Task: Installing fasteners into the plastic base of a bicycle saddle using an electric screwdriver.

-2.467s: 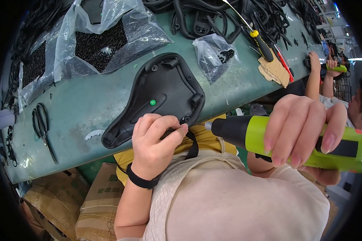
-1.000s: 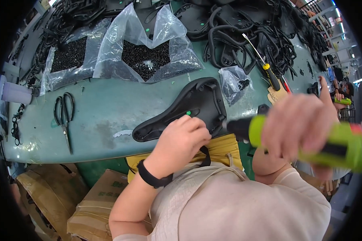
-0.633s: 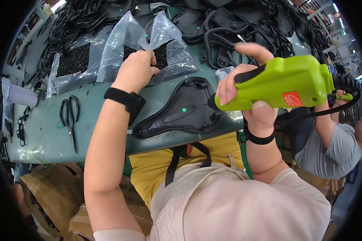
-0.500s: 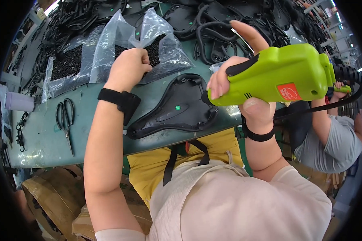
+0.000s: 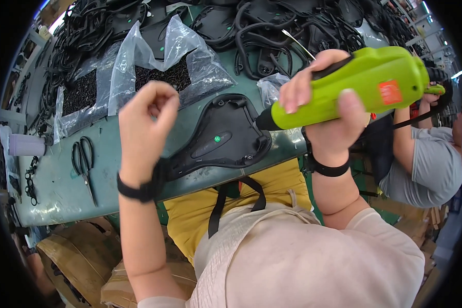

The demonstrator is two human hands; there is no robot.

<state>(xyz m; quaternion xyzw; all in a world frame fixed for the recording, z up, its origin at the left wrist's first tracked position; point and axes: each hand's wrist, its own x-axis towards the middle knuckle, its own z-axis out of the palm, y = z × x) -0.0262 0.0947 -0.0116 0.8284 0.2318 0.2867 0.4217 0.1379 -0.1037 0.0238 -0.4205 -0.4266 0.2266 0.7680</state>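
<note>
My right hand (image 5: 331, 123) is wrapped round a lime-green electric screwdriver (image 5: 364, 84), its black nose pointing left at the right edge of a black bicycle saddle (image 5: 226, 120). From here I cannot tell whether the nose touches the saddle, which lies underside up on the table with a green dot in its middle. My left hand (image 5: 148, 123) hovers left of the saddle, fingers curled in and slightly blurred. Whatever they hold, if anything, is hidden. Just beyond that hand lies an opened clear plastic bag (image 5: 210, 69) of small dark screws (image 5: 172, 77).
A second bag of dark screws (image 5: 79, 95) lies farther left, near black-handled scissors (image 5: 84, 164) and a lilac cup (image 5: 26, 145). Black saddle parts (image 5: 272, 31) are heaped along the table's far side. Cardboard boxes (image 5: 82, 256) stand below. Another person (image 5: 421, 159) works at the right.
My left hand has drawn back from the bag of screws toward me, fingers curled. The screwdriver has shifted slightly, its nose still by the saddle's right edge, and the index finger has come down onto it.
</note>
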